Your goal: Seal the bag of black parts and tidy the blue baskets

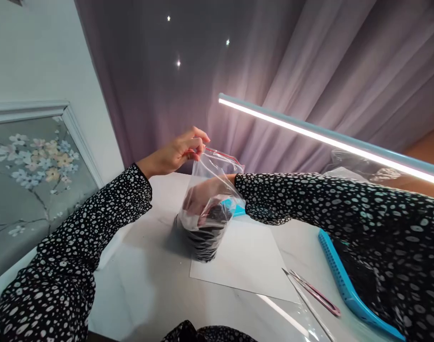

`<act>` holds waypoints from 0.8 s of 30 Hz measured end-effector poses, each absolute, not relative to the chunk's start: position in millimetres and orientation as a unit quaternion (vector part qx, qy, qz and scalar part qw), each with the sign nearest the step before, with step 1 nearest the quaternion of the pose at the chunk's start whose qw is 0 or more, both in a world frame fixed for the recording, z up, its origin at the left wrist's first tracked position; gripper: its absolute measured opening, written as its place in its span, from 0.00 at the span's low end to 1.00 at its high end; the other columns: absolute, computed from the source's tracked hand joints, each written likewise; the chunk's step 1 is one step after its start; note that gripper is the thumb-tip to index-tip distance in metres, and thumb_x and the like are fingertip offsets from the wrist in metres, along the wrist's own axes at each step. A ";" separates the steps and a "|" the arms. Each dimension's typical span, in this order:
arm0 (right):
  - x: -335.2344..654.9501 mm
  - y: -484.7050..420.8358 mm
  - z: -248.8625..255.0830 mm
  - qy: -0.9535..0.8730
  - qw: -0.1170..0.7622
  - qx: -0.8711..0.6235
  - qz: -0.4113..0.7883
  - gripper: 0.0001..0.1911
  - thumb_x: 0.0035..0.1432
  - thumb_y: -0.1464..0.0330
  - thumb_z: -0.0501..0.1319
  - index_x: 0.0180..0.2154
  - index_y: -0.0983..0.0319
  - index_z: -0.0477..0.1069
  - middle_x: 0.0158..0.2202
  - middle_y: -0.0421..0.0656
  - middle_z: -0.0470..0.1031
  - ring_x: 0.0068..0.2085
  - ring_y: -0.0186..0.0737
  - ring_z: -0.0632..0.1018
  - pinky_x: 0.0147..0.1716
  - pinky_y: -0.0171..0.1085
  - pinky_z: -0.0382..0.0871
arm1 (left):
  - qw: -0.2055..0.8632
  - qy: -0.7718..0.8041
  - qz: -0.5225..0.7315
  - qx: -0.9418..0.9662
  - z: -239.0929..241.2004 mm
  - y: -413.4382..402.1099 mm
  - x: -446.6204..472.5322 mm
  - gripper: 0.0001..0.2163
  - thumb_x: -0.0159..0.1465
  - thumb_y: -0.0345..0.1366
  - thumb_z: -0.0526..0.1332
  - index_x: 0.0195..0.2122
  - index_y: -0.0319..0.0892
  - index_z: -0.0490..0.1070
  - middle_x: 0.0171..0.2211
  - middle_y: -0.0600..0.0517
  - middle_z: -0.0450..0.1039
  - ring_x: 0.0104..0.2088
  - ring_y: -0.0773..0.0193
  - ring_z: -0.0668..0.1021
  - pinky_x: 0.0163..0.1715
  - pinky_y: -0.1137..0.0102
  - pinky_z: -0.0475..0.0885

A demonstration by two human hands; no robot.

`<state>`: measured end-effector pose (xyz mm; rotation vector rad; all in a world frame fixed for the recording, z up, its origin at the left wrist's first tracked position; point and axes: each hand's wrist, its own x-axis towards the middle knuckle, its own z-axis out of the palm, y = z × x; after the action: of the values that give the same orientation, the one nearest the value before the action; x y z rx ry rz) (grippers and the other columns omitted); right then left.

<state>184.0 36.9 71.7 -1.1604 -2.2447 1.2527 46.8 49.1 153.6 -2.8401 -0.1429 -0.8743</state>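
White table (149, 285), zip bag (210, 209) upright – mouth up, left hand (176, 152) pinching rim, right hand (202, 197) inside – grip unclear

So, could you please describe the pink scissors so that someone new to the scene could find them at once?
Start at the white table and find the white sheet lying under the clear bag. Just past that sheet's near right corner, left of the blue tray, lie the scissors. They are the only thin, pink-handled metal tool there.

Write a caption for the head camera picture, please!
Left hand holds a clear bag open; right hand reaches inside.
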 end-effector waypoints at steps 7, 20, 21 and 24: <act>181.8 46.8 57.4 -0.836 0.200 -0.359 0.364 0.06 0.43 0.81 0.68 0.20 0.68 0.76 0.15 0.37 0.73 0.18 0.35 0.77 0.21 0.32 0.72 | -0.057 -0.064 -0.336 -0.938 152.8 63.5 52.0 0.13 0.59 0.43 0.69 0.27 0.40 0.71 0.60 0.45 0.61 0.50 0.56 0.76 0.50 0.62 0.75; 288.7 -18.1 95.3 -0.865 0.257 -0.397 0.171 0.22 0.72 0.62 0.46 0.46 0.65 0.76 0.34 0.49 0.82 0.33 0.39 0.81 0.34 0.38 0.75 | -0.355 -0.154 -0.398 -0.832 122.6 112.3 79.3 0.22 0.56 0.55 0.68 0.37 0.38 0.79 0.36 0.42 0.80 0.36 0.56 0.81 0.38 0.62 0.75; 297.4 -22.0 89.3 -0.860 0.276 -0.398 0.161 0.23 0.72 0.60 0.46 0.47 0.65 0.75 0.35 0.49 0.82 0.34 0.39 0.81 0.35 0.38 0.75 | -0.365 -0.154 -0.404 -0.825 121.1 112.5 81.9 0.20 0.56 0.52 0.69 0.34 0.38 0.79 0.35 0.43 0.80 0.35 0.58 0.80 0.37 0.64 0.75; 315.9 -32.0 69.8 -0.860 0.343 -0.370 0.072 0.19 0.68 0.58 0.54 0.48 0.63 0.75 0.34 0.45 0.82 0.35 0.38 0.80 0.37 0.38 0.72 | -0.384 -0.157 -0.428 -0.803 119.0 114.2 88.4 0.13 0.59 0.44 0.70 0.32 0.36 0.77 0.32 0.46 0.79 0.32 0.64 0.79 0.35 0.68 0.75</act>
<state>315.9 -32.0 69.8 -0.9620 -2.2354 0.1861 88.4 114.2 119.0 -3.4178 -0.6676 -1.8202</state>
